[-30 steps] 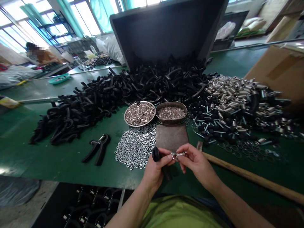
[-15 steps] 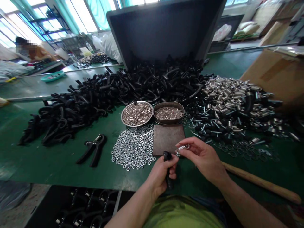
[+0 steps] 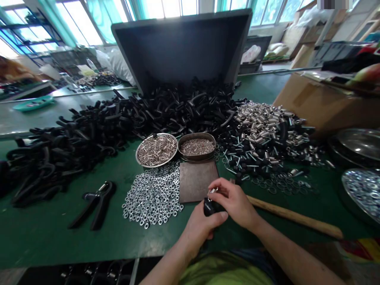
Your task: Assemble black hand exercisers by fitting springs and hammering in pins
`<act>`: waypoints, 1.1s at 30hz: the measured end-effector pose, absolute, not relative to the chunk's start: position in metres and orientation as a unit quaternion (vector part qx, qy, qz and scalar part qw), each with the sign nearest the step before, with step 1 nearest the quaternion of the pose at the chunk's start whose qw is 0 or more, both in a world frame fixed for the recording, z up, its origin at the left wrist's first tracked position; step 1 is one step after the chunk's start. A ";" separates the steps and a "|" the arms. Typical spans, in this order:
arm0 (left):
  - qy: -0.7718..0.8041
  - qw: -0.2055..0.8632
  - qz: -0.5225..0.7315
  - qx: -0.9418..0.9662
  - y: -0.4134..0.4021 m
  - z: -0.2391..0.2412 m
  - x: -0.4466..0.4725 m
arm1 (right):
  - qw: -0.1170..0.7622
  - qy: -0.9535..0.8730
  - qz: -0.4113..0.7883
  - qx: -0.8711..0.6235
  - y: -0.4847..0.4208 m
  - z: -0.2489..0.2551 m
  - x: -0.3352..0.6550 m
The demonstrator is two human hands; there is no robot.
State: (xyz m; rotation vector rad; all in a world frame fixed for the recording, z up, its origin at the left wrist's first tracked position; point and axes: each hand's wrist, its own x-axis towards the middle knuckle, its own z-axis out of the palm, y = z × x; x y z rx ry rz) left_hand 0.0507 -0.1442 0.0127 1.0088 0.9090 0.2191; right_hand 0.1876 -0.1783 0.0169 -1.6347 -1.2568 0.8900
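Note:
My left hand (image 3: 204,221) is closed around a black plastic handle piece (image 3: 209,207), near the table's front edge. Just above that piece, my right hand (image 3: 233,201) pinches a silver coil spring (image 3: 213,191), whose lower end meets or nearly meets the black part. Much of the handle is hidden inside my left fingers. Beyond my hands lies a flat dark metal plate (image 3: 196,180). To its left spreads a heap of small metal rings (image 3: 154,194). An assembled black hand grip (image 3: 96,204) with a spring rests farther left.
A round dish of pins (image 3: 157,150) and an oval tin of small parts (image 3: 197,147) stand behind the plate. Black handles (image 3: 166,111) pile before a grey bin (image 3: 184,51). Springs (image 3: 264,122), a wooden-handled tool (image 3: 297,215) and a cardboard box (image 3: 320,103) are on the right.
My view has turned to the right. The right hand has brought the spring down onto or close to the black handle piece, which the left hand has tilted.

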 end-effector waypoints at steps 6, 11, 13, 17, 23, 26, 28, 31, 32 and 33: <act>0.361 0.823 0.095 0.428 -0.144 0.008 0.039 | 0.206 -0.585 0.124 -0.775 -0.140 0.004 0.245; 0.409 0.757 0.171 0.481 -0.135 0.002 0.034 | 0.191 -0.550 0.049 -0.812 -0.123 -0.012 0.273; 0.417 0.744 0.202 0.481 -0.130 0.003 0.035 | 0.204 -0.548 0.046 -0.810 -0.122 -0.013 0.270; 0.429 0.763 0.218 0.431 -0.122 0.007 0.040 | 0.270 -0.564 0.106 -0.773 -0.135 0.004 0.246; 0.390 0.845 0.171 0.324 -0.123 0.004 0.056 | 0.406 -0.564 0.340 -0.634 -0.169 0.032 0.190; 0.386 0.848 0.162 0.325 -0.129 0.003 0.060 | 0.354 -0.580 0.273 -0.681 -0.175 0.029 0.178; 0.388 0.837 0.164 0.350 -0.133 0.004 0.060 | 0.334 -0.586 0.231 -0.701 -0.177 0.026 0.176; 0.389 0.804 0.169 0.417 -0.135 0.005 0.055 | 0.335 -0.578 0.217 -0.712 -0.181 0.027 0.173; 0.389 0.792 0.169 0.439 -0.135 0.005 0.053 | 0.342 -0.576 0.223 -0.709 -0.182 0.028 0.173; 0.388 0.784 0.166 0.455 -0.135 0.006 0.051 | 0.345 -0.582 0.234 -0.698 -0.181 0.030 0.174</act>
